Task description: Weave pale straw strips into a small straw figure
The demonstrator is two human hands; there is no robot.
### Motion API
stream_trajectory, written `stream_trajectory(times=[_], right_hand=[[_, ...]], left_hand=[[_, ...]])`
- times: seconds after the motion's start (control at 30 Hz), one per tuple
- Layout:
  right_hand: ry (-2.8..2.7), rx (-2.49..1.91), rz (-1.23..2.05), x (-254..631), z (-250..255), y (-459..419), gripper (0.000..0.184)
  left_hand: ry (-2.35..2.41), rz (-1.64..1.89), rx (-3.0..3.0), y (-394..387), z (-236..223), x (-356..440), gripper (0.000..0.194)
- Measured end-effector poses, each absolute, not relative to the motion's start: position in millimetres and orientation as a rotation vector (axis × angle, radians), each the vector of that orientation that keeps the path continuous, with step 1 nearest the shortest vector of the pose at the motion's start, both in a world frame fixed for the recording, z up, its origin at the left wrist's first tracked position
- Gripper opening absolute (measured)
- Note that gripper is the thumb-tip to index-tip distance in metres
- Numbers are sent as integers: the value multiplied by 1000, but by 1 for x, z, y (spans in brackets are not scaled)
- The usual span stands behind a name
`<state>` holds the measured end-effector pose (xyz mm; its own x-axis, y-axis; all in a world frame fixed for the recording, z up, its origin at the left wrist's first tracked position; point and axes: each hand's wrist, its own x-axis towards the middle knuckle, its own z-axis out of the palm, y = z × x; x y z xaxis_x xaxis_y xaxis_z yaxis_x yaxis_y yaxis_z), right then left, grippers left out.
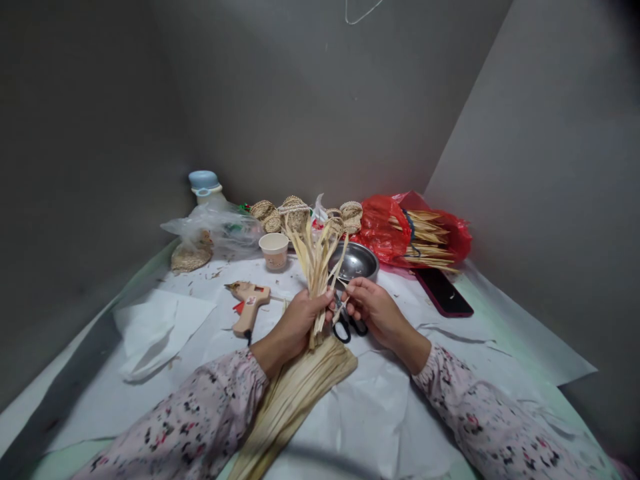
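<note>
My left hand [303, 321] is closed round a bundle of pale dried husk strips [316, 263], whose loose ends fan out upward. Close to its right, my right hand [373, 308] pinches a thin husk strip [340, 308] between thumb and fingers. Below both hands lies a larger sheaf of dried husks [300, 397], running toward the front of the table. Scissors with black handles [342, 331] rest on the paper between and behind the hands, partly hidden by them. A steel bowl [367, 261] sits just beyond, partly covered by the strips.
A glue gun [251, 303] and paper cup [274, 250] stand left of the bundle. At the back are a blue-lidded bottle [204, 181], a clear plastic bag [225, 223] and braided coils [295, 208]. A red bag of husks [385, 227] and a phone [445, 293] lie right.
</note>
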<state>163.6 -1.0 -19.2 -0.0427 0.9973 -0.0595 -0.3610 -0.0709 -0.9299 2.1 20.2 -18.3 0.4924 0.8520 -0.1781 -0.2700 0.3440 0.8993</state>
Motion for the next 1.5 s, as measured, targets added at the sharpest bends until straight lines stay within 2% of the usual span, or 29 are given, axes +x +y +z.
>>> stream_trajectory(times=[0.2, 0.53, 1.03, 1.5], right_hand=[[-753, -823, 1566, 171, -19, 0, 22], [-444, -637, 1269, 204, -12, 16, 12], [-173, -558, 863, 270, -15, 32, 17], [-348, -592, 971, 248, -13, 31, 19]], left_hand=[[721, 847, 950, 22, -21, 2, 32], [719, 981, 748, 26, -15, 1, 23], [729, 1085, 519, 25, -2, -3, 13], [701, 1099, 563, 25, 5, -2, 18]])
